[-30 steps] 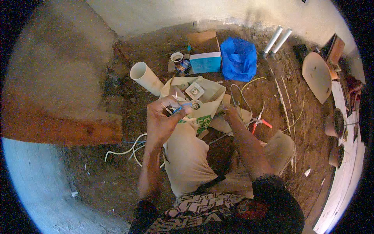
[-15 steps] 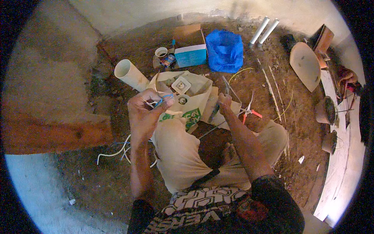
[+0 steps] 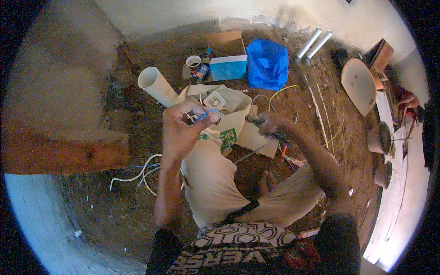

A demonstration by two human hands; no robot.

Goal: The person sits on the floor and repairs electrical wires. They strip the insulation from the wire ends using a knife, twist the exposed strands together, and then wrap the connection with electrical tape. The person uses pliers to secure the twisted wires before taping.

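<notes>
My left hand (image 3: 182,121) is closed, pinching blue and pale electrical wires (image 3: 205,115) between thumb and fingers above a beige sack. To its right, my right hand (image 3: 271,123) has its fingers curled. Something dark shows at its fingertips, too unclear to name. Just below that hand is a red-orange tool handle (image 3: 283,151); the rest of that tool is hidden by the hand and forearm, and I cannot tell whether the hand holds it. On the sack (image 3: 238,98) beyond my hands sits a square white electrical fitting (image 3: 214,100).
A wide white pipe (image 3: 158,86) leans behind my left hand. Farther back are a cup (image 3: 193,62), a blue-and-white box (image 3: 228,68) and a blue bag (image 3: 267,64). Two thin pipes (image 3: 314,45) and a shallow pan (image 3: 359,85) lie right. White cable (image 3: 130,183) curls left.
My right forearm has swung inward and its hand now covers most of the red-handled tool that showed on the right. My left hand has shifted slightly right, still pinching the wires.
</notes>
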